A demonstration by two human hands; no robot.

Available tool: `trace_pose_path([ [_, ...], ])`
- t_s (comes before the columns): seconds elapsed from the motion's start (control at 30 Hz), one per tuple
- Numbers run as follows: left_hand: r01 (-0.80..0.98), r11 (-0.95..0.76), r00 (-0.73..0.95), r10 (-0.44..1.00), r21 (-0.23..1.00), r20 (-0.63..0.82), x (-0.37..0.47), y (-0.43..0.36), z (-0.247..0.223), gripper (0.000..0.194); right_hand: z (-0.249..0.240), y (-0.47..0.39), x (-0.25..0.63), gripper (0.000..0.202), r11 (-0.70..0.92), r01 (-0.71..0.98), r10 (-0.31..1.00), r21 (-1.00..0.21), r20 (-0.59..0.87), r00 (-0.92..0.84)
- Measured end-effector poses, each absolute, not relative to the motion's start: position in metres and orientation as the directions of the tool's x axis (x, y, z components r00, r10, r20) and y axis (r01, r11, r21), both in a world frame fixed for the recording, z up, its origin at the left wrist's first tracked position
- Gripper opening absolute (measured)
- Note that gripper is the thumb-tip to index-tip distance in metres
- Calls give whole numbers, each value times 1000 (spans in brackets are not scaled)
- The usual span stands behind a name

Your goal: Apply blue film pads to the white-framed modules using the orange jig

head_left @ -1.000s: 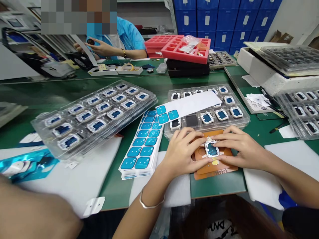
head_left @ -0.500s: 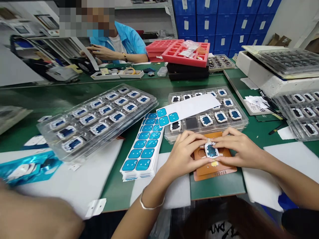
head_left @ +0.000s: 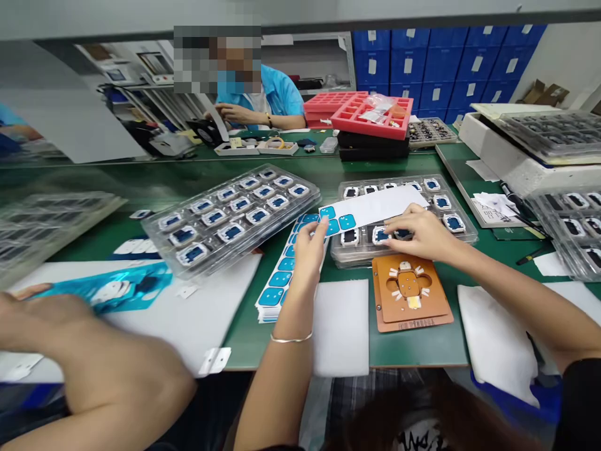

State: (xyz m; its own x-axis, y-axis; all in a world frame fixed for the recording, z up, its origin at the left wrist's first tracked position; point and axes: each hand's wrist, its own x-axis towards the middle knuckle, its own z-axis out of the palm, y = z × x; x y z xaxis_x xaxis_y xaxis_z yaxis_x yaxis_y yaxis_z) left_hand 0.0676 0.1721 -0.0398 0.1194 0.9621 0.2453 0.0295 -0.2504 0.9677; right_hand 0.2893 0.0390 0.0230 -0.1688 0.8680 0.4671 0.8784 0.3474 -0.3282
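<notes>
Both hands have left the orange jig [head_left: 410, 294], where they were pressing a small part a moment ago, and now reach past it to the clear tray [head_left: 464, 227] just behind it. That part no longer lies in the jig's recess; only small white and yellow tabs show there.

Behind the jig, the right hand [head_left: 420, 233] lies palm down over the tray's near row, fingers curled onto a dark part [head_left: 402, 233] in one pocket; whether they grip it or only touch it cannot be told. The left hand [head_left: 310, 247], arm stretched forward with a bracelet at the wrist, has its fingers held narrow, their tips on the blue squares at the end of a white sticker strip [head_left: 375, 205] lying across the tray.

Left of the jig, a stack of blue sticker sheets [head_left: 277, 288] rests on the green table [head_left: 413, 351]. The tray holds rows of white-framed parts, some blue-faced, some dark. Farther left, a second clear tray [head_left: 235, 213] is filled with blue-faced parts.
</notes>
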Motion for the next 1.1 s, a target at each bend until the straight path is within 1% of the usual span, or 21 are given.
trace_pose_path([
  [0.1, -30, -189, 89, 978, 982, 191, 73, 169, -37, 40, 16, 57, 287, 15, 326, 906, 861, -270, 481, -167],
  [0.2, -136, -198, 88, 974, 971, 210, 79, 155, -26, 38, 8, 59, 286, 16, 341, 904, 829, -258, 536, -160],
  [0.3, -221, -201, 124, 965, 954, 232, 83, 141, -17, 41, 4, 55, 285, 19, 369, 900, 814, -232, 549, -192],
  [0.43, -276, -177, 197, 951, 944, 236, 86, 130, -11, 45, 6, 51, 279, 20, 410, 888, 774, -208, 594, -218],
  [0.53, -299, -172, 235, 940, 938, 248, 86, 126, -9, 47, 10, 49, 273, 18, 436, 872, 734, -221, 649, -203],
  [0.67, -325, -181, 296, 913, 928, 282, 84, 121, -7, 44, 17, 42, 261, 13, 494, 847, 554, -197, 822, -132],
  [0.73, -325, -195, 348, 885, 925, 309, 83, 117, -7, 42, 20, 37, 255, 12, 523, 836, 504, -166, 851, -146],
  [0.93, -278, -244, 438, 828, 929, 349, 83, 111, -9, 39, 18, 31, 246, 28, 553, 822, 519, -135, 828, -214],
  [1.03, -266, -273, 449, 814, 924, 370, 84, 111, -9, 39, 15, 32, 245, 27, 562, 816, 493, -135, 847, -199],
  [1.1, -260, -296, 437, 813, 919, 385, 84, 112, -10, 40, 16, 33, 246, 25, 555, 817, 481, -157, 862, -161],
])
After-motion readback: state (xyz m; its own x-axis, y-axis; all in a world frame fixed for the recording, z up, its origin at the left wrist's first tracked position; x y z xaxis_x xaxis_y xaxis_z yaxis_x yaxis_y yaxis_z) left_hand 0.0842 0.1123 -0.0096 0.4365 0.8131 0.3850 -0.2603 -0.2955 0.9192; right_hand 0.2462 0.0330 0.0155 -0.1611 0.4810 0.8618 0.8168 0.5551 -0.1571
